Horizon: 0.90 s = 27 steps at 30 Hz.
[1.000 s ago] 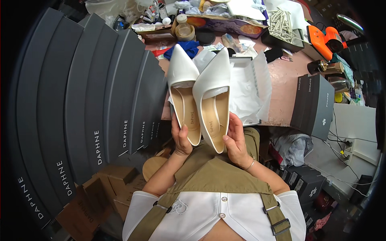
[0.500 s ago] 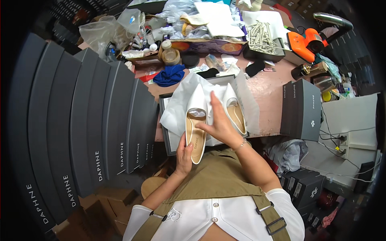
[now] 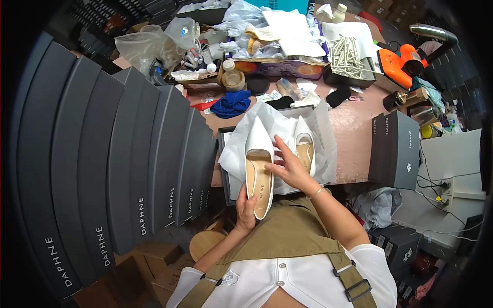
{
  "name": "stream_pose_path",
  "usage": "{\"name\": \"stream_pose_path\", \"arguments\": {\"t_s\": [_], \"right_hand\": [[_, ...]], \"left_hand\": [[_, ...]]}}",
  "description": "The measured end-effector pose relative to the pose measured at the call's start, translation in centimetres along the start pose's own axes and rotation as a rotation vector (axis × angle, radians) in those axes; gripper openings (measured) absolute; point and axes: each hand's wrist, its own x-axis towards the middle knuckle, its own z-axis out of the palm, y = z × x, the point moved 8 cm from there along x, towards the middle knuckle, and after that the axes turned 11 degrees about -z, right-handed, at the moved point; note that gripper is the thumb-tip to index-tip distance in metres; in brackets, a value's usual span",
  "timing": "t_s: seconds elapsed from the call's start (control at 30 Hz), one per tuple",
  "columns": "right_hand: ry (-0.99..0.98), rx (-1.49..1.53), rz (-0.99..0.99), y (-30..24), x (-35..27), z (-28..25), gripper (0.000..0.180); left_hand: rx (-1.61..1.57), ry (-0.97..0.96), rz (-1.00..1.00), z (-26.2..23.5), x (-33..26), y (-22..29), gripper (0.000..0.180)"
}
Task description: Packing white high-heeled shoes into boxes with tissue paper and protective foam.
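My left hand (image 3: 245, 208) grips the heel end of a white pointed shoe (image 3: 258, 164) with a tan insole, held flat over an open grey shoe box (image 3: 224, 169). My right hand (image 3: 287, 167) rests with spread fingers on that shoe's right side. A second white shoe (image 3: 304, 143) lies in the box on crumpled white tissue paper (image 3: 241, 138), just right of my right hand.
A row of dark grey shoe boxes (image 3: 128, 169) stands at my left. A grey box lid (image 3: 394, 149) stands upright on the pink table (image 3: 354, 133) at right. Behind lie a blue cloth (image 3: 232, 104), bottles, plastic bags, an orange tool (image 3: 405, 64). Cardboard boxes (image 3: 149, 267) sit below.
Both shoes were held up side by side; one now lies in the box. My right hand let it go and moved onto the shoe my left hand holds.
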Motion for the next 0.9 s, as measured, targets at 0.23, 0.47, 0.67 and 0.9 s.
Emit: {"name": "stream_pose_path", "arguments": {"t_s": [0.23,0.47,0.67,0.9], "right_hand": [[0.054,0.346,0.113,-0.5,-2.1,0.0,0.065],[0.121,0.517,0.138,-0.4,-2.3,-0.1,0.063],[0.120,0.495,0.205,1.0,-2.3,0.7,0.043],[0.122,0.628,0.262,4.7,-3.1,1.7,0.026]], "left_hand": [[0.116,-0.093,0.065,2.0,-0.3,1.8,0.067],[0.398,-0.082,0.238,2.5,-0.6,2.4,0.079],[0.634,-0.071,0.323,3.2,-1.8,4.5,0.073],[0.835,-0.107,0.396,4.2,-2.6,6.0,0.050]]}}
